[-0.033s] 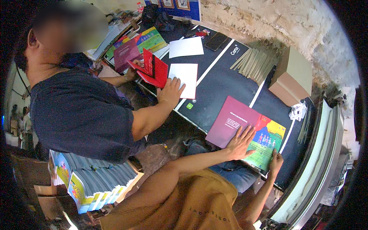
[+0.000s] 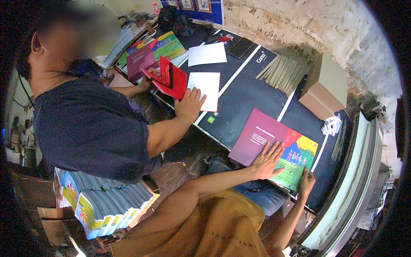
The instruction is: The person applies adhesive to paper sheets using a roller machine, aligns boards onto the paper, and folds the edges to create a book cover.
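Observation:
An opened-out book cover (image 2: pixel 280 147) lies on the dark table near its front edge. Its left part is plain maroon, its right part a colourful picture of several figures on green and blue under yellow. My left hand (image 2: pixel 269 162) rests flat across the line between the two parts, fingers spread. At the cover's right edge is my right hand (image 2: pixel 306 183), its fingers curled in and seemingly pinching that edge; the fingertips are partly hidden.
Left, a co-worker handles a red folder (image 2: pixel 173 79) beside white sheets (image 2: pixel 205 90). Wooden strips (image 2: pixel 282 75), a brown box (image 2: pixel 324 88) and crumpled paper (image 2: pixel 331 125) lie at the table's far right. Stacked booklets (image 2: pixel 115 203) stand low left; a long metal-edged panel (image 2: pixel 355 184) borders the right.

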